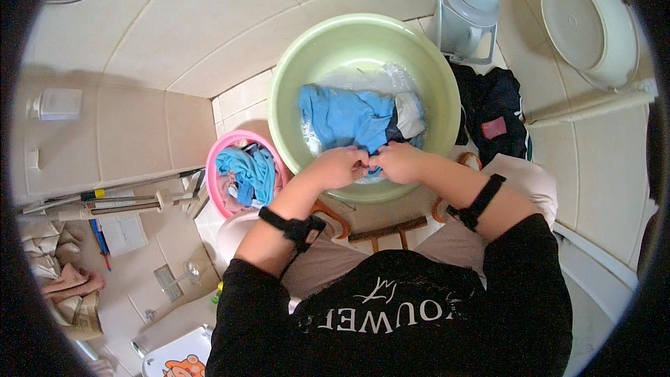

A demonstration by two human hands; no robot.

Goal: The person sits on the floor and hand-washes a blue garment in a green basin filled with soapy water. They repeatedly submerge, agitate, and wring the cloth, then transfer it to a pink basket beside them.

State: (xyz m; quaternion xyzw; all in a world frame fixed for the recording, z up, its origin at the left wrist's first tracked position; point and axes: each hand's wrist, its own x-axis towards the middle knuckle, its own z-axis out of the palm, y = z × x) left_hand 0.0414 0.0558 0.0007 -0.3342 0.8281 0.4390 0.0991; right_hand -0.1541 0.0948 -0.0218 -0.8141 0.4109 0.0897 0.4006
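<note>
A large pale green plastic basin (293, 47) stands on the floor in front of me, with soapy water in it. Wet blue cloth (345, 115) lies bunched in the water, with dark navy fabric and a whitish cloth (410, 115) at its right. Over the near side of the basin, my left hand (343, 166) and my right hand (400, 162) come almost together. Both have their fingers curled onto the near edge of the blue cloth. The exact grip is partly hidden behind the knuckles.
A pink basin (212, 188) of clothes stands left of the green one. Dark clothing (487, 104) lies at the right, below a pale blue-grey plastic container (466, 26). Another basin (623, 26) leans on the right wall. Poles (125, 204) run along the left wall.
</note>
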